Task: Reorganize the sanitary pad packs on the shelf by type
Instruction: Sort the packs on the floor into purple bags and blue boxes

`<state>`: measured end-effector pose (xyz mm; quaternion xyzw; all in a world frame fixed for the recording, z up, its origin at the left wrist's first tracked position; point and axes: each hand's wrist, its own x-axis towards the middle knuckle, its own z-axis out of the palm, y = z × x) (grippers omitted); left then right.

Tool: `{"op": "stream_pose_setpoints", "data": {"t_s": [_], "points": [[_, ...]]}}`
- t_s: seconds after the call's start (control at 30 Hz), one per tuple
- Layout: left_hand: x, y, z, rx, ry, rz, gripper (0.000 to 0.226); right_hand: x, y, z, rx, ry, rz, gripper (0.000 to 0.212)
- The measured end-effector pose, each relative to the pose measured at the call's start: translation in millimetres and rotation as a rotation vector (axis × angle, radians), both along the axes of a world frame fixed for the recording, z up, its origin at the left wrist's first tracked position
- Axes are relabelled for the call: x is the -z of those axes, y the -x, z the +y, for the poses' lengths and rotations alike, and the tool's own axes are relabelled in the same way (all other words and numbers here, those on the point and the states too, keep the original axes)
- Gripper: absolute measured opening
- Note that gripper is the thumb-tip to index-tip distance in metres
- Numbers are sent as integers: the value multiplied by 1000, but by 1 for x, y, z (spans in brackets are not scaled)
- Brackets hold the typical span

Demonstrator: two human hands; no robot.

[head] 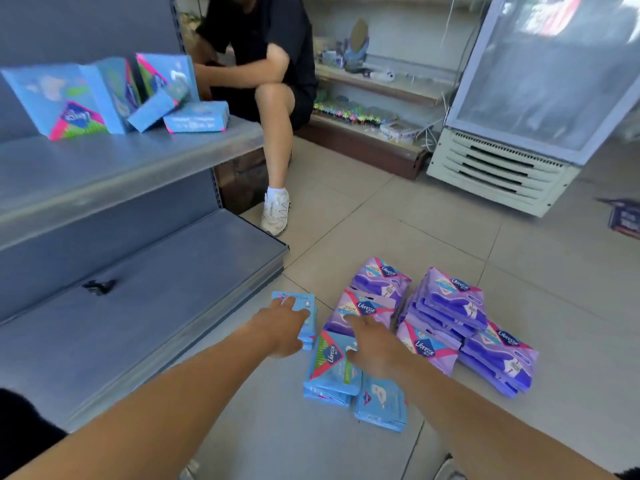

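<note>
Sanitary pad packs lie sorted on the floor tiles [381,209]: purple packs [450,306] heaped right, blue packs [332,368] stacked left, apparently staged by type before shelving. Left hand [282,325] rests on a small blue stack [304,306], fingers spread. Right hand [374,344] reaches over the purple/blue boundary, fingers extended, holding nothing. Upper shelf [138,157] carries a few blue packs [79,95].

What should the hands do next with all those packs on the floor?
Probably close the left hand on the small blue packs it is touching and lift them to the shelf, where other blue packs already stand. The right hand is only reaching over the purple pack, holding nothing yet.
</note>
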<state>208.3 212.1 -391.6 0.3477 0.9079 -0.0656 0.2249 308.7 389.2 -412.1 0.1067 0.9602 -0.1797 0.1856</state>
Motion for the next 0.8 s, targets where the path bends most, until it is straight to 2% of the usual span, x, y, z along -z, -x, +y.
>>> {"op": "stream_pose_setpoints", "data": {"t_s": [0.17, 0.33, 0.47, 0.6, 0.8], "points": [[-107, 9, -44, -53, -100, 123, 49, -107, 16, -36, -139, -56, 119, 68], [-209, 11, -121, -120, -188, 284, 51, -217, 30, -84, -259, -160, 270, 53], [-268, 10, -180, -228, -226, 353, 50, -291, 40, -119, -301, -135, 414, 43], [-294, 1, -230, -316, -208, 367, 50, -316, 48, -152, -352, -108, 495, 38], [-307, 24, -262, -428, -325, 411, 51, -339, 90, -171, -341, -52, 515, 39]]}}
